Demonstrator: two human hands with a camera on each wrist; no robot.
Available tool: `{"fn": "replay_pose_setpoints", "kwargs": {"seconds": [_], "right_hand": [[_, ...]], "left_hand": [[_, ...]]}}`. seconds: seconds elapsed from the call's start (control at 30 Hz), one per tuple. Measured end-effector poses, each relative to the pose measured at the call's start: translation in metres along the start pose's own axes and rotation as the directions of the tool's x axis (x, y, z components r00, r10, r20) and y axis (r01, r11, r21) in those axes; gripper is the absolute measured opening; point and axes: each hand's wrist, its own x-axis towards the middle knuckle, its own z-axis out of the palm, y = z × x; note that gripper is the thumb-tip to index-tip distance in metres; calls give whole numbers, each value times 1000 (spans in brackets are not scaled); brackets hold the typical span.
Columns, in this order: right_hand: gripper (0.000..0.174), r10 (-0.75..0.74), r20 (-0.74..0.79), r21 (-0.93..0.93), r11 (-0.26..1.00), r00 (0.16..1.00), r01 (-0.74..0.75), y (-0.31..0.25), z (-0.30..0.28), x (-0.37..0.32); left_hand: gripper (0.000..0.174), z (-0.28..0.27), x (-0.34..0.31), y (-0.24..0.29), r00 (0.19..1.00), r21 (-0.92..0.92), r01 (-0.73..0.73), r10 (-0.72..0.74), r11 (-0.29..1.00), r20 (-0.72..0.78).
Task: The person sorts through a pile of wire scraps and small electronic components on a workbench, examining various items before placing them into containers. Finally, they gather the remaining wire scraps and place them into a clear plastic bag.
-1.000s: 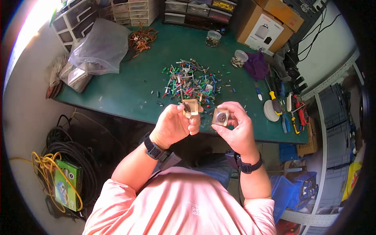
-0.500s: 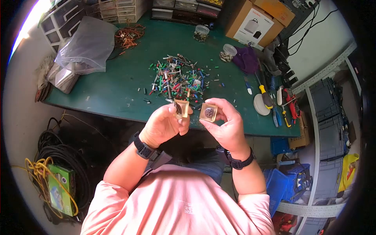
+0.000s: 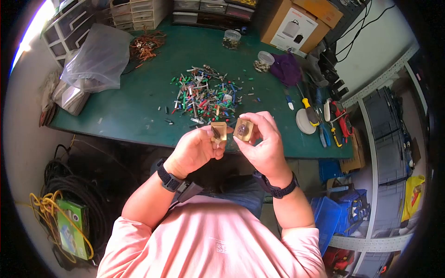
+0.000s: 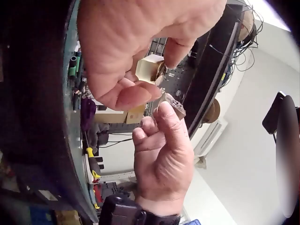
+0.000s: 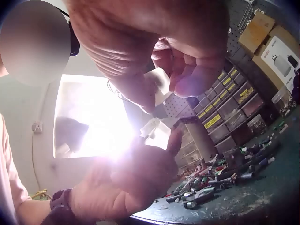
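Side by side over the bench's front edge, two clear amber-tinted blocks are held up. The left hand pinches one block, which has a dark object at its left side. Between thumb and fingers the right hand grips the other block, with a dark round thing visible inside. A small gap separates the blocks in the head view. In the left wrist view the right hand's block is tilted, below the left hand's block. Glare washes out part of the right wrist view.
Behind the hands, a pile of small coloured pieces covers part of the green bench. Tools such as a yellow-handled screwdriver lie at the right. A plastic bag, copper wires, tubs and a cardboard box stand farther back.
The head view has shifted, so the bench items appear farther left. The right hand's block has turned slightly and stands a little nearer the left hand's block. Both grips persist.
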Motion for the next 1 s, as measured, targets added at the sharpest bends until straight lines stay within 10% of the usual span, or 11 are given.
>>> {"fn": "replay_pose_setpoints", "kwargs": {"seconds": [0.53,1.0], "right_hand": [[44,14,61,-78,997,998,-9,4,0,0],[44,52,89,17,998,995,-53,4,-3,4]], "left_hand": [[37,14,3,2,983,278,-171,184,945,-22],[40,10,2,1,998,40,-69,69,997,3]]}}
